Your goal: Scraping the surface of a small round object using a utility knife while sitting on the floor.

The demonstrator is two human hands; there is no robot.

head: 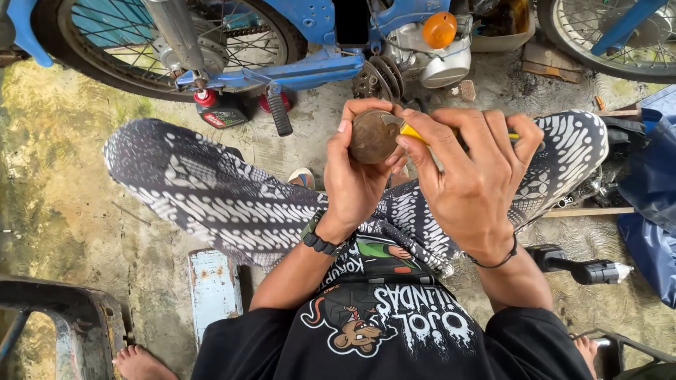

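Observation:
My left hand [355,176] grips a round, rusty brown metal part [373,136] in front of my knees, thumb and fingers wrapped around its rim. My right hand [470,176] is closed on a tool with a yellow handle [412,131], whose tip rests against the round part's edge. Both hands meet above my patterned trouser legs [211,197]. The tool's working end is mostly hidden by my fingers.
A blue motorbike [317,67] stands just ahead, with its rear wheel [169,42], engine [429,60] and an orange indicator [439,29]. A small red-capped bottle [218,109] lies on the concrete. A black spray-like tool [584,267] lies at right, a blue bag [651,211] beyond.

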